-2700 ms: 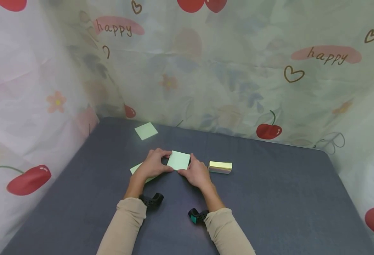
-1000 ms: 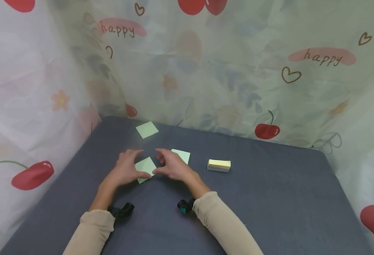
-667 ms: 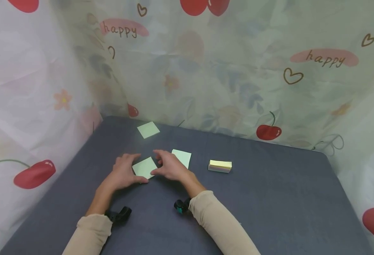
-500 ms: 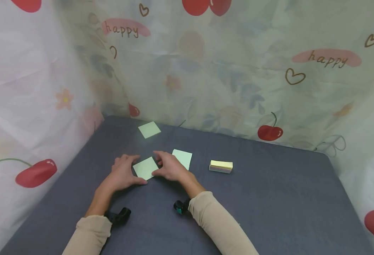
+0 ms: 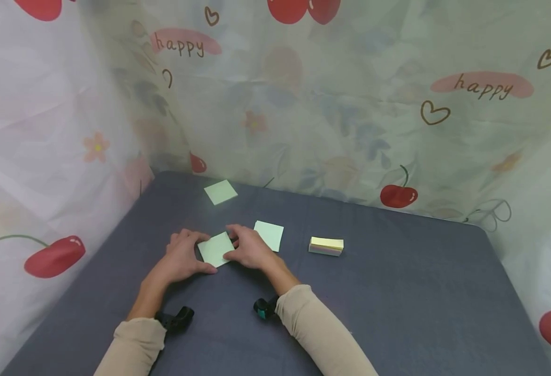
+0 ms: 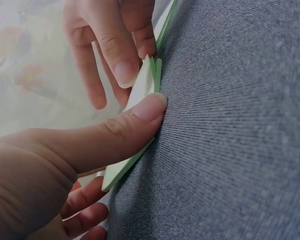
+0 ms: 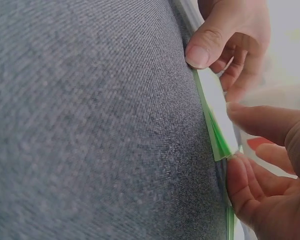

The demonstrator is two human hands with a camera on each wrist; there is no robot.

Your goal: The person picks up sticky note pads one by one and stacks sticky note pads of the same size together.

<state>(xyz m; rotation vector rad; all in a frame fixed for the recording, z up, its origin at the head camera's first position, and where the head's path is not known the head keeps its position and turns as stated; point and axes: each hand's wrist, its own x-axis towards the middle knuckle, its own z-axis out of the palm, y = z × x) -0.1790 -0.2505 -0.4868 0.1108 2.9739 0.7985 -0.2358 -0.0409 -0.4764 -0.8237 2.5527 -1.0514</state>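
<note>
A pale green sticky note pad (image 5: 215,249) lies on the dark table between both hands. The left hand (image 5: 179,256) holds it by opposite sides, its thumb on the near edge and its fingers at the far left. At the pad's right corner, the right hand (image 5: 252,248) pinches the sheets, thumb on top and curled fingertips against the edge. In the right wrist view the pad (image 7: 217,102) is fanned at that corner, with green gaps between the sheets. The left wrist view shows the left thumb (image 6: 150,107) pressed on the near edge.
A second pale green pad (image 5: 270,235) lies just beyond the right hand, and a third (image 5: 221,192) near the table's back edge. To the right stands a thicker block of notes (image 5: 326,246), yellow on top. A printed curtain (image 5: 303,120) hangs behind and beside the table (image 5: 421,292).
Both hands have left the middle pad for the left one, which has been turned a little. Over the last half second the right fingers have stayed at its corner, with only slight movement.
</note>
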